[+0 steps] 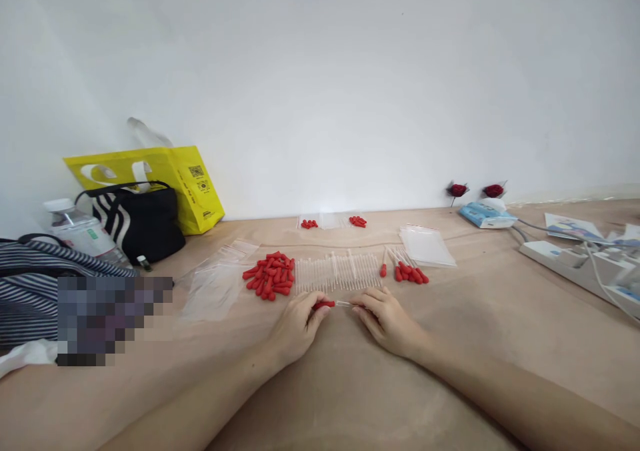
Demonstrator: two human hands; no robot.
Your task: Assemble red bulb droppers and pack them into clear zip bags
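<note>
Between the fingers of my left hand (303, 321) is a red rubber dropper bulb (327, 303), its open end facing right. My right hand (383, 319) pinches a clear dropper tube (344, 303), and its end points at the bulb with a small gap between them. Just beyond my hands lies a row of clear tubes (335, 272), side by side. A pile of red bulbs (270, 276) sits left of that row. To its right rest several droppers with red bulbs fitted (413, 274), and a single one (383, 269) lies beside them.
Clear plastic bags (215, 291) lie at left, and another bag (427, 245) at right. Filled bags with red bulbs (359, 221) lie by the wall. A yellow bag (200, 194), black pouch (150, 217) and bottle (85, 231) stand left; a power strip (575, 264) and tissue pack (485, 215) are right.
</note>
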